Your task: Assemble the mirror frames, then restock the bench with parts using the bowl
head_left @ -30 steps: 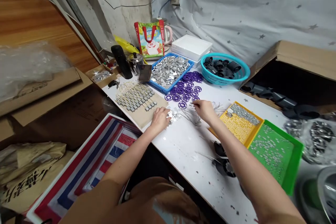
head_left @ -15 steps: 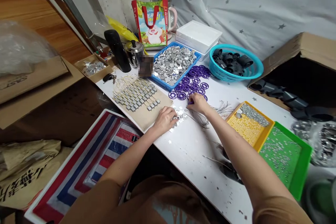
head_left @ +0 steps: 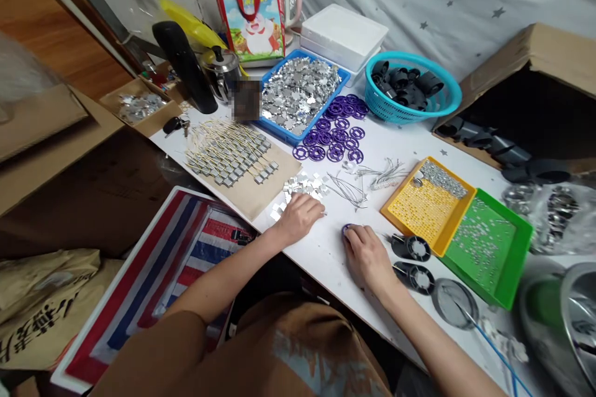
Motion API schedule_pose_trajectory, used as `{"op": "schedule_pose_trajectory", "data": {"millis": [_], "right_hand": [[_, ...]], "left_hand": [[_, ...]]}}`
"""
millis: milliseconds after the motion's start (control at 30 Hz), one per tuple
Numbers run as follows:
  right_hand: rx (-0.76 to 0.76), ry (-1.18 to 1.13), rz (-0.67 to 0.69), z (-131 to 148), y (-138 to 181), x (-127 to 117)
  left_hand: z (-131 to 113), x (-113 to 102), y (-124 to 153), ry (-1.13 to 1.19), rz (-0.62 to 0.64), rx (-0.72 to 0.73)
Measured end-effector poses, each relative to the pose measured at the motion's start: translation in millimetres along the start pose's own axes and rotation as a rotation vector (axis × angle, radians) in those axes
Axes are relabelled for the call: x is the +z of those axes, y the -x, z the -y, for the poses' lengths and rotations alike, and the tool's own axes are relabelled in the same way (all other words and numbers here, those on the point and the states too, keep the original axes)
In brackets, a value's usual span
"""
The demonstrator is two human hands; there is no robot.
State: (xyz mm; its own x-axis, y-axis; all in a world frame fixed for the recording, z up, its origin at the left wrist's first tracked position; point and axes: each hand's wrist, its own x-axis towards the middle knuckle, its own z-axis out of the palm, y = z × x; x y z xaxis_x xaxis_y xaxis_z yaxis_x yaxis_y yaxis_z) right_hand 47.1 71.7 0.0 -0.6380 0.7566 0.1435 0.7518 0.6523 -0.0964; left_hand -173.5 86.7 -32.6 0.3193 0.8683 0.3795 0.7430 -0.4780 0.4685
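My right hand (head_left: 367, 254) rests on the white table (head_left: 326, 254) near its front edge, fingers curled over a purple plastic ring (head_left: 345, 229) that shows at the fingertips. My left hand (head_left: 299, 216) lies just left of it, fingers bent, touching the near edge of a small heap of silver metal squares (head_left: 305, 185). A bundle of thin wires (head_left: 351, 189) lies beyond both hands. Further back is a cluster of purple rings (head_left: 338, 133).
A blue tray of silver pieces (head_left: 298, 96), a teal basket of black tubes (head_left: 410, 87), a white box (head_left: 343, 31), yellow (head_left: 426, 205) and green trays (head_left: 488, 248), two black round parts (head_left: 412, 260), a cardboard sheet with wired pieces (head_left: 233, 158), a kettle (head_left: 218, 71), a gift bag (head_left: 249, 9).
My right hand has pulled back from the purple rings toward me with one ring under its fingers. My left hand has slid slightly nearer. The view has tilted down.
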Motion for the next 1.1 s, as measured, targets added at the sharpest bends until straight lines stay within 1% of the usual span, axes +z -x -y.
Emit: {"op": "schedule_pose_trajectory", "data": {"millis": [67,133,167,267,400,467,533,667,733,867,933,1033,1100], "right_hand": [[0.034,-0.124,-0.088,3.6,22.8,9.9],[0.079,-0.232,-0.156,0.7,34.6,11.3],[0.104,-0.254,-0.166,-2.6,37.0,9.2],[0.148,-0.232,-0.111,-15.6,35.1,-0.8],[0.113,-0.198,0.022,-25.1,22.7,-6.9],[0.116,-0.175,0.069,-24.2,16.8,-5.4],[0.122,-0.154,0.098,-21.0,12.9,-3.5],[0.162,-0.110,0.153,-15.1,12.5,-3.8],[0.162,-0.111,0.167,-14.3,15.0,-5.4],[0.075,-0.171,0.192,-16.7,19.9,-6.6],[0.075,-0.189,0.196,-18.4,20.8,-5.6],[0.109,-0.195,0.161,-20.5,20.6,-4.0],[0.124,-0.197,0.103,-21.3,20.0,-4.1]], "left_hand": [[-12.9,10.9,12.3,0.026,0.039,0.029],[-21.6,19.1,23.5,0.048,0.085,0.027],[-24.1,21.3,27.9,0.064,0.101,0.016],[-26.0,21.0,35.5,0.108,0.101,-0.054],[-28.9,13.4,35.9,0.082,0.078,-0.164],[-33.8,11.4,33.9,0.075,0.069,-0.172],[-39.6,12.1,31.3,0.073,0.076,-0.148],[-46.6,19.9,26.0,0.027,0.113,-0.144],[-47.1,24.8,24.7,0.030,0.110,-0.149],[-45.5,32.1,25.6,0.071,0.085,-0.139],[-45.3,33.7,27.0,0.082,0.079,-0.133],[-48.3,34.0,29.0,0.098,0.080,-0.137],[-52.6,34.5,30.0,0.092,0.060,-0.187]]}}
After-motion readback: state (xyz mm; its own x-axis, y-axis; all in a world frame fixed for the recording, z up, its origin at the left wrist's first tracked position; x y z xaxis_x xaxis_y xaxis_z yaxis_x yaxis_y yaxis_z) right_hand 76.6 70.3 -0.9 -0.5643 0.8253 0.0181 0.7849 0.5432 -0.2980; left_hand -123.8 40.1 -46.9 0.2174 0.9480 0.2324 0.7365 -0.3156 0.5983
